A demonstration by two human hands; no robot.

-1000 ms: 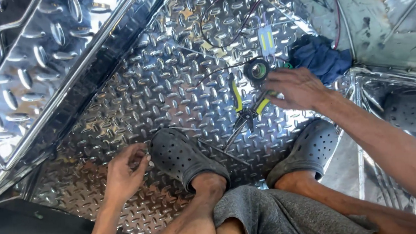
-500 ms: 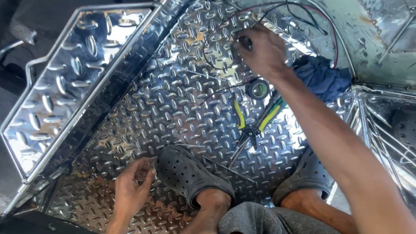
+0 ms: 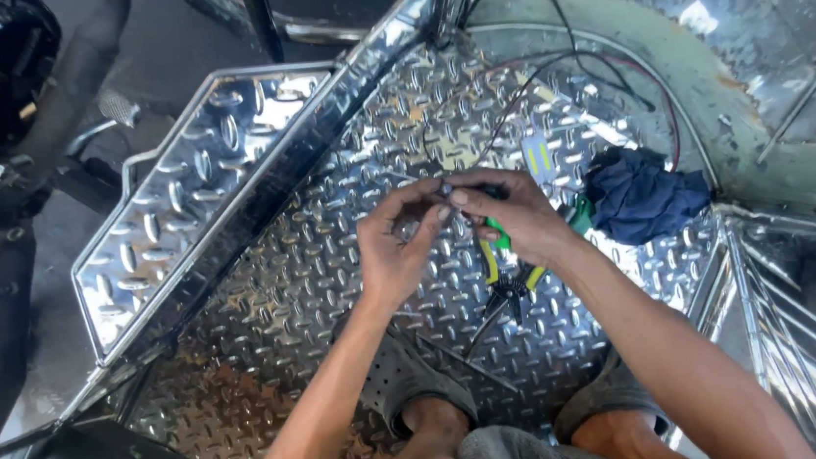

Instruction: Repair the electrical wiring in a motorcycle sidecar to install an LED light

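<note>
Left hand [image 3: 395, 250] and right hand [image 3: 515, 215] are meeting above the checker-plate floor [image 3: 267, 301], pinching a dark wire end [image 3: 446, 190] between fingertips. Pliers [image 3: 501, 275] are lying unused below; wire work looks mid-way.

We count two hands, the left hand [image 3: 400, 245] and right hand [image 3: 515, 215], meeting over one pair of yellow-handled pliers [image 3: 505, 275]; one dark blue rag [image 3: 646, 194], two grey shoes [image 3: 407, 382], and one diamond-plate floor [image 3: 268, 311] beneath it all
</note>
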